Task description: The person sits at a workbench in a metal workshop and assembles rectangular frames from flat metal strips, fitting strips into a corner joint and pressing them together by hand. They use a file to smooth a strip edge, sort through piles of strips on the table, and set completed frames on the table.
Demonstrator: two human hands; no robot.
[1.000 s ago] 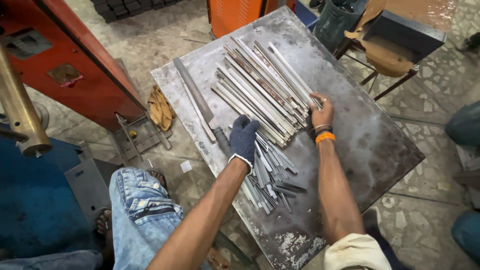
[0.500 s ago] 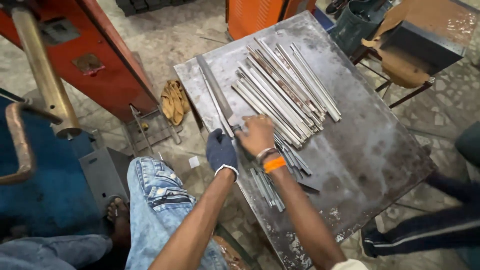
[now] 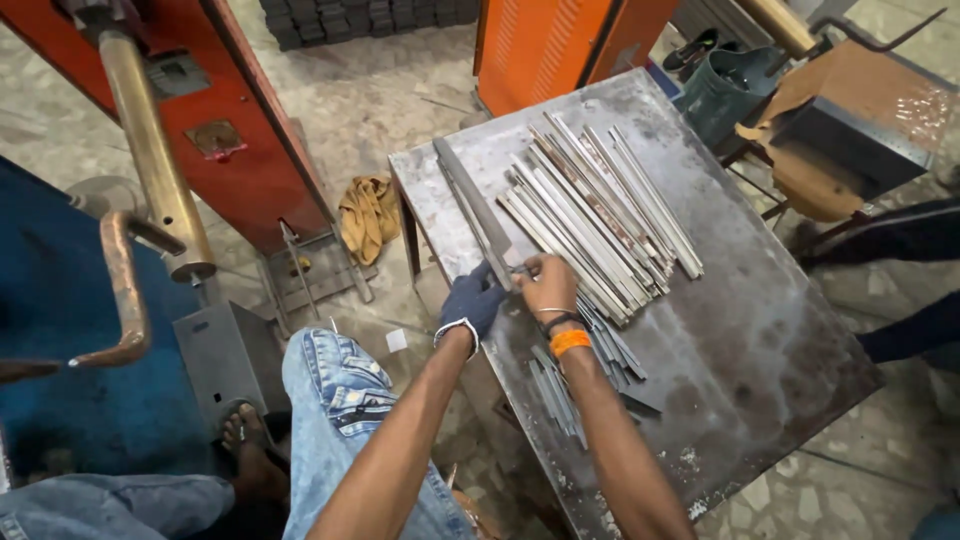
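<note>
My left hand [image 3: 473,301], in a dark blue glove, and my bare right hand [image 3: 547,283], with an orange wristband, meet at the near left edge of the grey metal table [image 3: 770,330]. Both pinch a short metal strip [image 3: 518,269] between their fingertips. Just beyond them lies a pile of long metal strips [image 3: 605,210], fanned out diagonally. A heap of shorter strips [image 3: 590,365] lies under and beside my right forearm. One long flat bar [image 3: 472,205] rests along the table's left edge, touching my left fingers.
A red machine with a copper arm [image 3: 150,160] stands at the left, and a bent copper arm [image 3: 122,290] below it. A yellow cloth [image 3: 368,205] lies on the floor. An orange cabinet [image 3: 560,40], a green bucket [image 3: 722,92] and another person's legs [image 3: 905,240] are at the right.
My right hand has come back from the far end of the long strips to meet my left hand. Both hands moved toward the table's near left edge and closed on a short strip.
</note>
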